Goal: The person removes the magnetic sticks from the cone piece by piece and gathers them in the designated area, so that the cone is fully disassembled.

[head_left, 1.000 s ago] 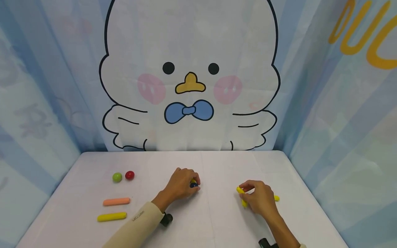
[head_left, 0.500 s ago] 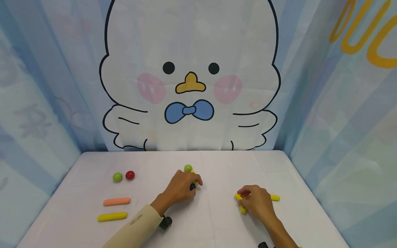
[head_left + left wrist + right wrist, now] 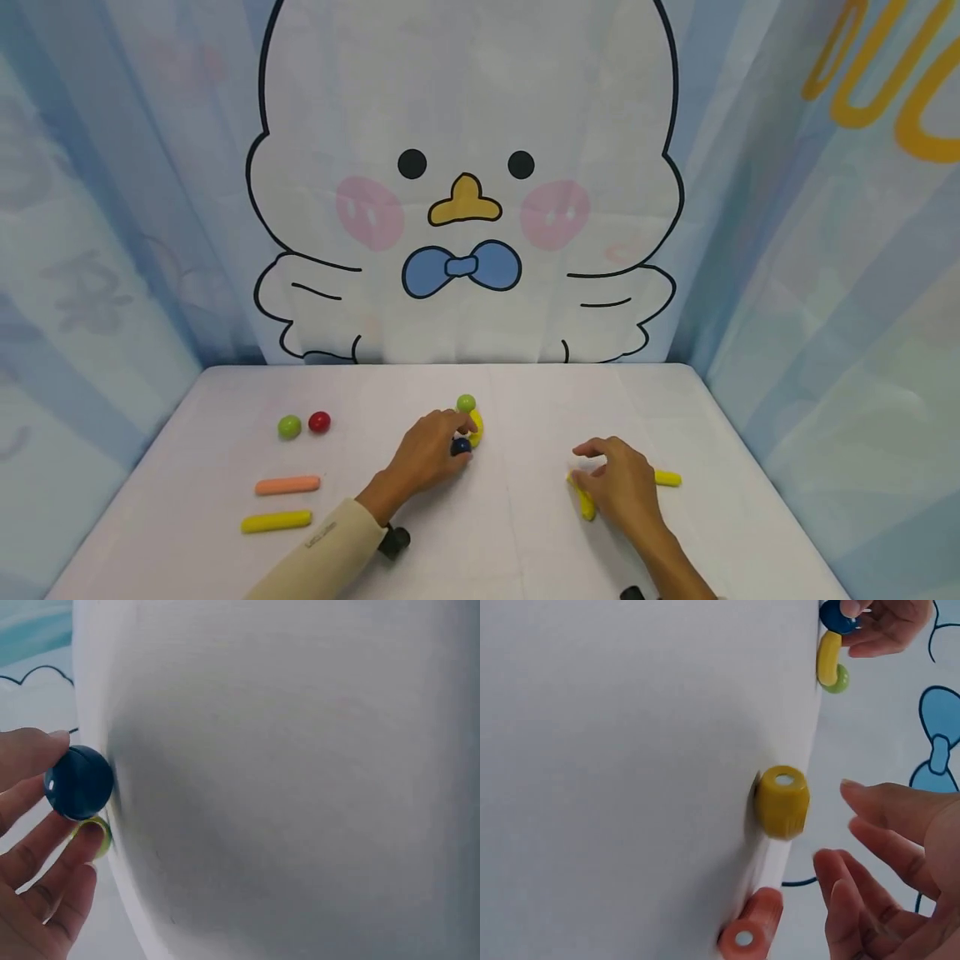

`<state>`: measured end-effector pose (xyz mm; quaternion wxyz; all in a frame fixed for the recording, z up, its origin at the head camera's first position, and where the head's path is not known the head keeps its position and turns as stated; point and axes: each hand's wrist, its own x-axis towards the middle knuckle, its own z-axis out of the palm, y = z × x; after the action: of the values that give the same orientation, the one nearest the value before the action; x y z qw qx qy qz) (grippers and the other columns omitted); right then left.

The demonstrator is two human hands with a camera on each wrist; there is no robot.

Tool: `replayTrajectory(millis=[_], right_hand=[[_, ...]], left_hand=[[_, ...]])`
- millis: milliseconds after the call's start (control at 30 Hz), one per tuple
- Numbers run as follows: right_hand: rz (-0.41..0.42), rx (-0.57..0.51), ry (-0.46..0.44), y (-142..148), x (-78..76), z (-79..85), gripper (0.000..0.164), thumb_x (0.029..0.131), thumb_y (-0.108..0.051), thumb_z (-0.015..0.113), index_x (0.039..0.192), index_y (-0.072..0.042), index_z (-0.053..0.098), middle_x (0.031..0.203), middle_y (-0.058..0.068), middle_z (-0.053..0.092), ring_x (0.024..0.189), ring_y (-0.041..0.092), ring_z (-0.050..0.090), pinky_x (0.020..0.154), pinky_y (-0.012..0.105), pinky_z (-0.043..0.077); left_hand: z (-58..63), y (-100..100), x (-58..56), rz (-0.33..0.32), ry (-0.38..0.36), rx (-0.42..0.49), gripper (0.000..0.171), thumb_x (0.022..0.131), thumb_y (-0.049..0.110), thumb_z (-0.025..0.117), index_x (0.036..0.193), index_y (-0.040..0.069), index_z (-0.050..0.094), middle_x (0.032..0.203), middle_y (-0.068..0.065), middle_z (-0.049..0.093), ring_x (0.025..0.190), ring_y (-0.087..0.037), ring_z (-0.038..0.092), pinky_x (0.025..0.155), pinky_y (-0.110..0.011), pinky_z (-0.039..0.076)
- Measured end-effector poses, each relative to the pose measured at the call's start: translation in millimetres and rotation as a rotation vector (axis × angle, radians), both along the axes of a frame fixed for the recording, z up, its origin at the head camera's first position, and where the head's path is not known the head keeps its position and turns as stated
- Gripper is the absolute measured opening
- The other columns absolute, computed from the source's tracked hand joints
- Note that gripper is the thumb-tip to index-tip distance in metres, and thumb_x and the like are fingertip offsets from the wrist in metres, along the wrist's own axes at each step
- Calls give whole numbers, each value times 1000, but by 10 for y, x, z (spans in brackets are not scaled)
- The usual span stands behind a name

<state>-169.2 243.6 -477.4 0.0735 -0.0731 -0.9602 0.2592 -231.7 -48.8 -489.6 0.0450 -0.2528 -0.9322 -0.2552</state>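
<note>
My left hand (image 3: 420, 454) pinches a dark blue ball (image 3: 461, 447) between thumb and fingers, low over the table. A curved yellow rod (image 3: 477, 427) runs from that ball to a green ball (image 3: 466, 403); in the right wrist view, the ball and rod appear to touch. My right hand (image 3: 619, 483) hovers with thumb and fingers spread, beside a yellow rod (image 3: 586, 503) on the table. That rod's near end (image 3: 782, 802) carries a pale disc in the right wrist view. A reddish-orange rod (image 3: 754, 922) lies close by, hidden in the head view.
On the left of the white table (image 3: 517, 533) lie a green ball (image 3: 289, 427), a red ball (image 3: 319, 422), an orange rod (image 3: 287, 485) and a yellow rod (image 3: 276, 522). Another yellow rod (image 3: 667, 478) sticks out behind my right hand. Printed curtains stand around the table.
My right hand has lowered the yellow rod to the table and let it go, fingers parting. The left hand has shifted slightly, bringing the green ball and curved yellow rod into sight.
</note>
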Motion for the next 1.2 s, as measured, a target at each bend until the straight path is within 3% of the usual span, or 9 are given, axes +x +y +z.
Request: replayTrajectory(millis=[233, 367, 533, 700, 933, 1200], right_hand=[[30, -39, 30, -189, -54, 33, 27, 83, -20, 92, 108, -22, 81, 109, -1, 75, 82, 12, 67, 80, 37, 52], [58, -76, 34, -319, -90, 31, 26, 83, -19, 92, 107, -22, 81, 107, -3, 76, 82, 10, 67, 83, 39, 54], [104, -116, 49, -499, -165, 28, 26, 83, -18, 92, 106, -22, 81, 105, -4, 76, 80, 8, 67, 77, 33, 56], [155, -159, 60, -677, -303, 29, 30, 85, -18, 91, 112, -21, 79, 106, -1, 76, 81, 9, 68, 74, 29, 59], [231, -220, 81, -847, -557, -28, 41, 88, -18, 88, 126, -20, 75, 109, 5, 77, 85, 15, 74, 76, 34, 62], [248, -247, 32, -973, -787, -128, 46, 87, -15, 89, 130, -19, 74, 107, 8, 76, 85, 17, 72, 78, 36, 60]], left_hand=[[-9, -47, 3, 8, -109, 36, 33, 90, 11, 84, 121, 15, 74, 116, 1, 76, 112, -18, 67, 103, -43, 56], [-7, -54, 8, 1, -102, 31, 34, 89, 14, 86, 121, 14, 74, 114, 0, 75, 107, -18, 65, 99, -43, 57], [-20, -48, 19, 20, -98, 10, 30, 88, 18, 88, 116, 15, 77, 104, 1, 72, 97, -15, 61, 94, -41, 57], [-30, -32, 22, 19, -110, 13, 29, 88, 19, 89, 114, 16, 77, 104, 2, 73, 98, -14, 62, 97, -42, 57], [-44, -19, 14, 3, -96, 33, 28, 86, 20, 90, 111, 15, 79, 102, 2, 74, 95, -14, 63, 95, -41, 57], [-60, -20, 5, 8, -132, 101, 27, 85, 19, 91, 109, 14, 80, 101, 2, 75, 89, -12, 63, 88, -37, 54]])
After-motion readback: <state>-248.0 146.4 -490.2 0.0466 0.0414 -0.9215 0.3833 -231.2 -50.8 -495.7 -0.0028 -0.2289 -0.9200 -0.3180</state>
